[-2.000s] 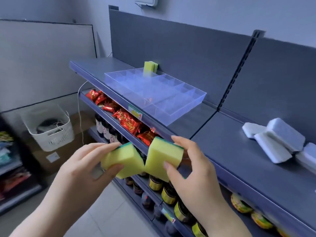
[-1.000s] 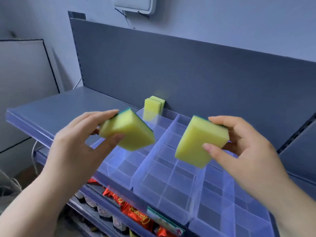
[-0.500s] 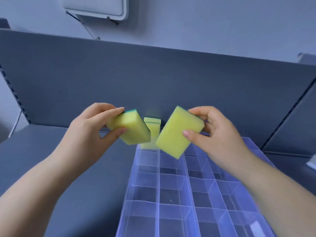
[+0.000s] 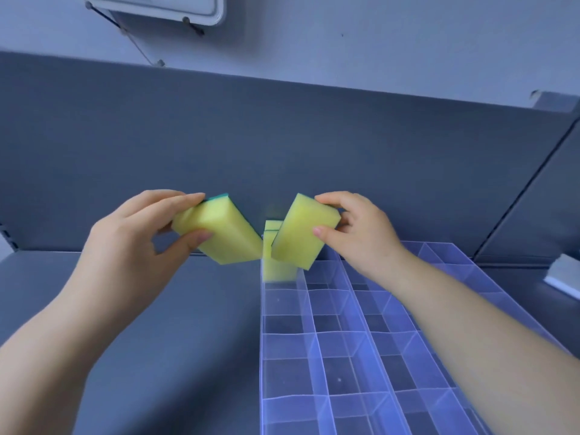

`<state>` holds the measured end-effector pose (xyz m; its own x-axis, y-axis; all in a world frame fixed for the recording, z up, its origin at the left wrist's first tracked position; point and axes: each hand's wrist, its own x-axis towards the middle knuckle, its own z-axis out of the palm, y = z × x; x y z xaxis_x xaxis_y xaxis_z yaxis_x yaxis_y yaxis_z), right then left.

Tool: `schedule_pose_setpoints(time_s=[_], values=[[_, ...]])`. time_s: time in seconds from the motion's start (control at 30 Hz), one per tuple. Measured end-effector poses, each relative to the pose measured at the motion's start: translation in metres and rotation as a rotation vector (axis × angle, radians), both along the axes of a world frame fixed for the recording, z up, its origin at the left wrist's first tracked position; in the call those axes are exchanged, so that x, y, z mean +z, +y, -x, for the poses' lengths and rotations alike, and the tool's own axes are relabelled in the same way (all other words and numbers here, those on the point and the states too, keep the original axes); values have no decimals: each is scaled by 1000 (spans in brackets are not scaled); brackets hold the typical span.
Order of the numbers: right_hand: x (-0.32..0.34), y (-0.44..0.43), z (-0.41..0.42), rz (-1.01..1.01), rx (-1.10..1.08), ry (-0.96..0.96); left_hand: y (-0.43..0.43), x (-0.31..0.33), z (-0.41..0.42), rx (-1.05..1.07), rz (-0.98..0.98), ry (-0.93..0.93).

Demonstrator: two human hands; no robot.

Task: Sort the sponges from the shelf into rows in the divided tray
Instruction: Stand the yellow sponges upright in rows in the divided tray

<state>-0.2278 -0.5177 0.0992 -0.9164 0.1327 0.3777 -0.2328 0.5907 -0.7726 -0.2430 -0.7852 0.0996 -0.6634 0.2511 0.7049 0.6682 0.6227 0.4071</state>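
Observation:
My left hand (image 4: 131,246) grips a yellow sponge with a green scouring face (image 4: 219,235), tilted, above the shelf just left of the tray's far left corner. My right hand (image 4: 361,233) grips a second yellow sponge (image 4: 303,230), tilted the other way, over the far end of the clear divided tray (image 4: 345,340). Upright yellow sponges (image 4: 276,268) stand in the tray's far left compartment, partly hidden behind the two held ones. The other compartments in view hold nothing.
The tray lies on a dark grey shelf (image 4: 157,324) with a grey back panel (image 4: 282,146) right behind it. A pale sponge (image 4: 561,274) shows at the right edge of the shelf. A white box (image 4: 157,7) hangs on the wall above.
Both hands carried their sponges from below the shelf up to the tray's far end. In the last half second they closed in slightly toward the standing sponges.

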Motion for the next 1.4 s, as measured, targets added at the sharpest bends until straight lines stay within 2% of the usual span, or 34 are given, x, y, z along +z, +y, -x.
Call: schedule_pose_setpoints(time_s=[0.4,0.6,0.77,0.87,1.07,1.2,1.4], values=[[-17,-9,18,-363,65,-31,-8,-8,2,-14,-42,-5],[-31,-12,23,-463,87,6,-12,-11,2,4,-54,6],[-44,-12,24,-640,101,196,-10,-13,1,-1,-56,15],[-52,-13,25,-685,98,230,-8,-12,0,-5,-36,4],[-52,-12,28,-703,132,175,9,-9,-1,-60,25,10],[-40,-5,28,-677,166,32,33,-6,2,-129,24,40],[-24,4,32,-666,220,-155,54,-10,16,-195,55,-56]])
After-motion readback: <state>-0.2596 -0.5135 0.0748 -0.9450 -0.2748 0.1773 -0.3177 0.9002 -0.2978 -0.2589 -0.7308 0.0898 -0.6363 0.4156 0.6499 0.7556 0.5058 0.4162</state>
